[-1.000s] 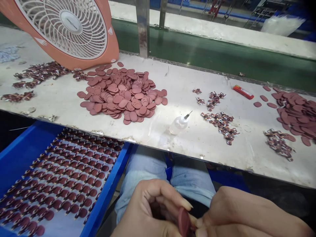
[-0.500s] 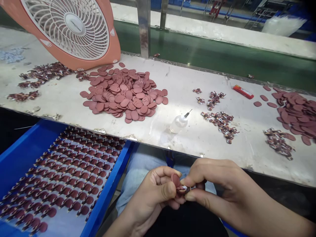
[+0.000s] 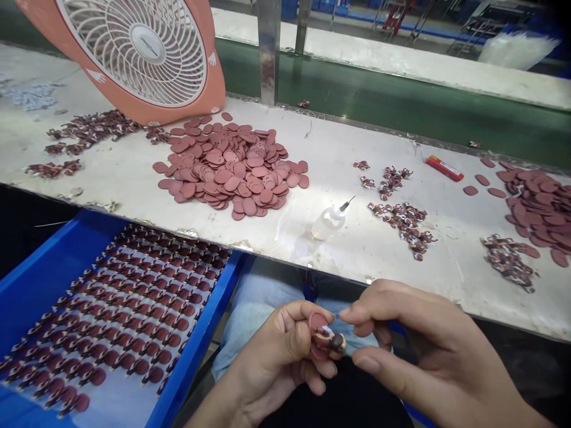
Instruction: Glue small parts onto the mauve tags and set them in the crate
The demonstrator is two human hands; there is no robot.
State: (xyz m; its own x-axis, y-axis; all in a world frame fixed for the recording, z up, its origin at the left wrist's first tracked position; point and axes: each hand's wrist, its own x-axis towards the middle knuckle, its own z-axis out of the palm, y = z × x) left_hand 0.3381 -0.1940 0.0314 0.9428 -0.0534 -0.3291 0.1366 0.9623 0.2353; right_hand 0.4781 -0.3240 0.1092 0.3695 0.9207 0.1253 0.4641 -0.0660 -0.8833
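Observation:
My left hand (image 3: 281,351) is closed on a small reddish-brown oval piece (image 3: 317,326) with a dark patterned bit stuck on it, held over my lap below the table edge. Just right of it, my right hand (image 3: 401,339) has thumb and forefinger slightly apart, their tips close to the piece without gripping it. A big heap of the same oval pieces (image 3: 232,166) lies on the table ahead. A clear squeeze bottle with a needle tip (image 3: 329,223) lies on its side near the table's front edge.
A blue tray (image 3: 40,273) at lower left holds rows of finished pieces. An orange fan (image 3: 134,47) stands at the back left. Small patterned bits (image 3: 404,220) lie scattered on the white table (image 3: 339,172), another oval heap (image 3: 539,202) at right, a red lighter (image 3: 444,167) behind.
Both hands rose from the bottom edge into fuller view. The right fingers, which pinched the piece with the left hand, have opened slightly and drawn off it.

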